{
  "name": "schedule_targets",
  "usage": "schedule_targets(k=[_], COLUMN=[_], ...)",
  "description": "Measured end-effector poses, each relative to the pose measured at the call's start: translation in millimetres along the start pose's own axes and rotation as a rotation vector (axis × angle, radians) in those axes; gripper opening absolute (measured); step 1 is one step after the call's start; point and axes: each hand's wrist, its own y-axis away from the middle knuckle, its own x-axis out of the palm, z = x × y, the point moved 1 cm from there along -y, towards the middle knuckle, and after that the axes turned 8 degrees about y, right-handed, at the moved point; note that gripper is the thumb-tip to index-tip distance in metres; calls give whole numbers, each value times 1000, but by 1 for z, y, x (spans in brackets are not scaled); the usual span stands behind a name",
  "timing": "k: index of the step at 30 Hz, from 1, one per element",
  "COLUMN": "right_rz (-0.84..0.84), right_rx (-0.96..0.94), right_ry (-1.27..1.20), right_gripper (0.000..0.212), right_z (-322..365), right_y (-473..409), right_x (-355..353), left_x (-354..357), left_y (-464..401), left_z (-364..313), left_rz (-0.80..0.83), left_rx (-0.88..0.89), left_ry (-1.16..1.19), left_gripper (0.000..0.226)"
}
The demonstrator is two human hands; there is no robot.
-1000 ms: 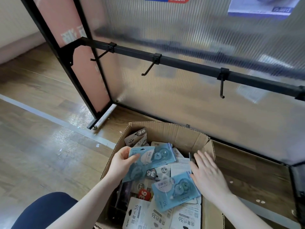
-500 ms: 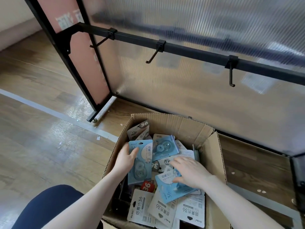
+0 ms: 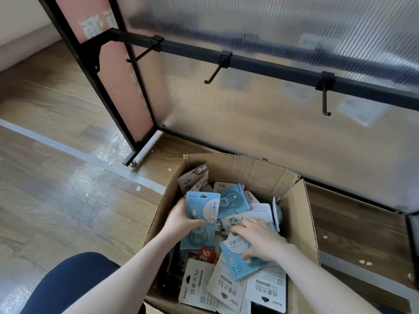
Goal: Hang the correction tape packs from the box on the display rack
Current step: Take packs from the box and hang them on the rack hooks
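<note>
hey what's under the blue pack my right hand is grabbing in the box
Under the blue pack gripped by the right hand lie grey packs, overlapping, face up, inside the cardboard box. Anything deeper is covered by those packs and the hand.

Stationery shop – hooked display rack (image 3: pixel 267 64), box (image 3: pixel 301 214) of packs
</note>
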Motion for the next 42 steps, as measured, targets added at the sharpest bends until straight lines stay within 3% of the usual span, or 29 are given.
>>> schedule_targets(k=[2,5,13,19,28,39,42], right_rz=[-5,-18,-130,-318,-586,-712,-720], right_rx=[2,-16,172,273,581,628,645], right_ry=[-30,-56,-487,-770,-1157,-1237,-1243], right_gripper=[62,32,40,12,18,23,13], right_z=[0,0,-19,-32,-31,-16,-11], right_y=[0,3,10,15,103,213,236], right_x=[-2,-9,-32,-64,-159,-314,-349], left_x=[0,1,-5,-9,-20,-48,-59], left_y=[1,3,3,6,51,143,163], left_z=[-2,-6,-20,-53,-165,-317,-351], left_rz=[4,-1,-43,-49,-6,50,62], left_rx=[13,30,30,69,88,57,69], left_ry=[-5,10,112,106,93,101,95], left_gripper=[53,52,36,34,33,34,36])
